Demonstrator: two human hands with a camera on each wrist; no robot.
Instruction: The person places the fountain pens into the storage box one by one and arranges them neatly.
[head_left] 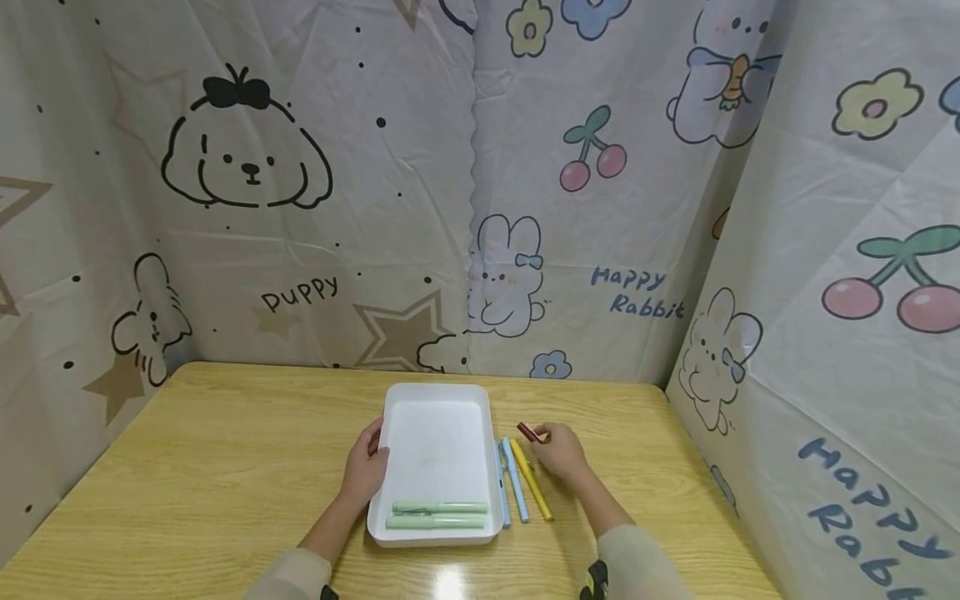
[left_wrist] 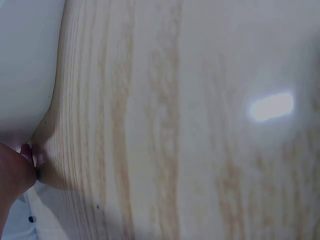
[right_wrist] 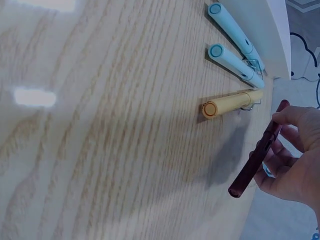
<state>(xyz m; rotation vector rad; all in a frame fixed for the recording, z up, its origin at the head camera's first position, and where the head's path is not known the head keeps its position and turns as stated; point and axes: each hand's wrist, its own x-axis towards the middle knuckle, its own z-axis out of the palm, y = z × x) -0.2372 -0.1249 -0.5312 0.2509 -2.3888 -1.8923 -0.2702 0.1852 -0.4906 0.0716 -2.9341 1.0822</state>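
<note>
My right hand (head_left: 560, 454) pinches a dark red pen (right_wrist: 257, 159) between thumb and fingers, raised off the table to the right of the tray. With my left hand (head_left: 364, 468) I hold the left side of a shallow white tray (head_left: 427, 400), thumb at its rim; part of those fingers is hidden. Two light green pens (head_left: 438, 522) lie crosswise inside the tray at its near end. Along the tray's right side rest two light blue pens (head_left: 514, 481) and, beside them, a yellow pen (head_left: 531, 479), which is the closest to my right hand.
Everything stands on a light wooden table (head_left: 247, 450). A printed cloth (head_left: 405, 208) hangs behind its far edge and along both sides. Bright light reflections show on the tabletop.
</note>
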